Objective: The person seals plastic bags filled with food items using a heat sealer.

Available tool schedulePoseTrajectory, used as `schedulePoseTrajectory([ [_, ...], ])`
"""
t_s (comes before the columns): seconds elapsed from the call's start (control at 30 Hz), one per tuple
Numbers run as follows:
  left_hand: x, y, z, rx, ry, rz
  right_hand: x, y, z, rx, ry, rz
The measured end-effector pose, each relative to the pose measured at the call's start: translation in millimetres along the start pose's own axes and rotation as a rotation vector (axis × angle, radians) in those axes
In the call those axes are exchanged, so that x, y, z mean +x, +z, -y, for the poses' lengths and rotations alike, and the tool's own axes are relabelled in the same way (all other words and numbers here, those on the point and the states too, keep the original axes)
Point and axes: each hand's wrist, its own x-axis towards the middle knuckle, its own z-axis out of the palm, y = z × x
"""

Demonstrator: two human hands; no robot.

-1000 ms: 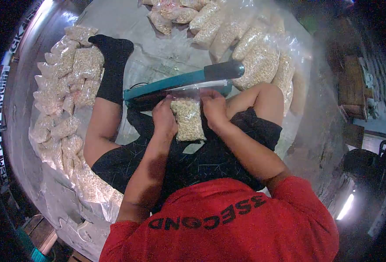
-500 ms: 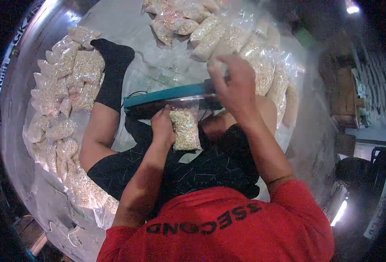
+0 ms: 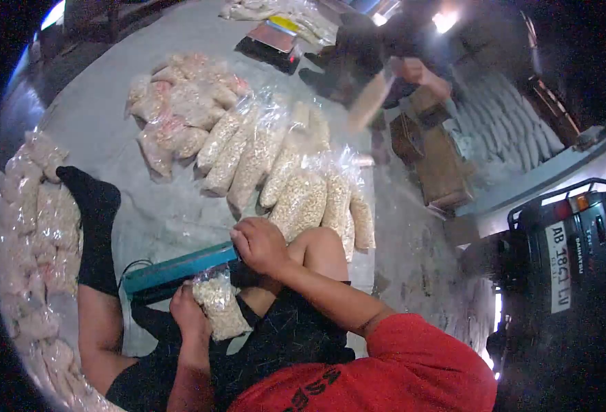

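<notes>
A clear plastic bag of pale pieces (image 3: 220, 310) hangs at the near side of the teal sealer (image 3: 179, 266), its top edge at the long bar. My left hand (image 3: 189, 310) grips the bag's left edge, thumb at the upper corner. My right hand (image 3: 259, 244) is closed over the right end of the sealer's bar, covering its dark handle. The sealer lies across the floor between my bent legs.
Filled bags (image 3: 42, 226) line the left side. More bags (image 3: 172, 117) and long filled bags (image 3: 282, 172) lie ahead. Farther back are a scale (image 3: 273, 41), another person's hand (image 3: 413, 71) with a long bag, cardboard boxes (image 3: 440, 165) and a vehicle (image 3: 570, 247).
My right hand left the bag, rose, and came down on the sealer's handle. My left hand stayed on the bag. The view has swung right, bringing another person and the vehicle into sight.
</notes>
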Motion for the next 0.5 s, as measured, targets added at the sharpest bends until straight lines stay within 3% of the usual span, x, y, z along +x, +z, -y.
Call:
schedulePoseTrajectory([
  [0.3, -3, 6, -6, -0.097, -0.124, -0.063, -1, 8, -3, -0.055, 0.032, 0.030],
  [0.5, 6, -4, -2, 0.068, -0.126, -0.026, 5, 11, -9, -0.044, 0.085, 0.164],
])
